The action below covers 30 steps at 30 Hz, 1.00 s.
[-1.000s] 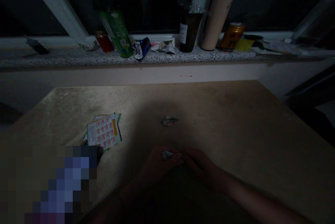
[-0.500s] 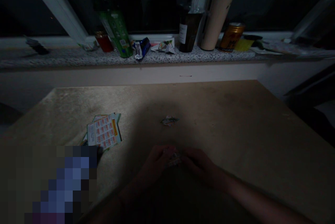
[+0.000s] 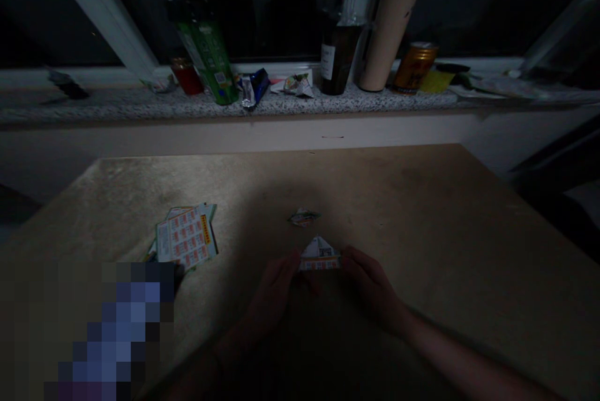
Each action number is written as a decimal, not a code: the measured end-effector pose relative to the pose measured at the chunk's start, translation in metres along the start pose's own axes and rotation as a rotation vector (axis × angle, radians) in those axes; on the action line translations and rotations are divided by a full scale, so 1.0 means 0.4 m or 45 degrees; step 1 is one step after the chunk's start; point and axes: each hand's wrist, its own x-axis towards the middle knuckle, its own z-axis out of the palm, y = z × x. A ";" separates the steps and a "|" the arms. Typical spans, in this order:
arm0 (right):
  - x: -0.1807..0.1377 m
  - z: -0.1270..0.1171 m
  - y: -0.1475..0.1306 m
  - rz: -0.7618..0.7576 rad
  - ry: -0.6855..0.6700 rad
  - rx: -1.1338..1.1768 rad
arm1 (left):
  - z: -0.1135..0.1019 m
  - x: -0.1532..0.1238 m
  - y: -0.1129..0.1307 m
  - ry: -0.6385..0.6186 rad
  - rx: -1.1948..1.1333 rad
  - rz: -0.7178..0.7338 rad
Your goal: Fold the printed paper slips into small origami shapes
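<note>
A small printed paper (image 3: 320, 253), folded to a point at its top, is held between my two hands over the table. My left hand (image 3: 280, 281) pinches its left corner, with a finger curled beneath the lower edge. At the right corner my right hand (image 3: 368, 276) grips it between thumb and fingers. Just beyond the paper lies a small folded paper piece (image 3: 304, 217), touched by neither hand. To the left rests a stack of printed sheets (image 3: 185, 237) with orange-and-white grids. My shadow darkens the area around both hands.
The tan table (image 3: 422, 201) meets a wall below a speckled stone sill (image 3: 272, 104). On the sill stand a green bottle (image 3: 210, 57), a dark cup with a straw (image 3: 338, 57), a tall beige tube (image 3: 394, 20) and a gold can (image 3: 415, 69). A pixelated patch hides the lower left.
The paper in my hands has moved slightly forward and now shows its pointed, printed face. My hands have shifted to its left and right corners. The piece beyond stays put.
</note>
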 end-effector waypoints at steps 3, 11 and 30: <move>-0.001 0.000 0.006 0.057 0.010 0.065 | 0.002 0.000 -0.004 -0.021 -0.012 -0.023; -0.002 -0.003 0.019 0.167 -0.079 0.079 | 0.008 -0.001 -0.015 -0.052 0.000 -0.014; -0.014 0.001 -0.020 0.103 -0.085 -0.280 | 0.012 0.004 -0.015 0.013 -0.021 0.016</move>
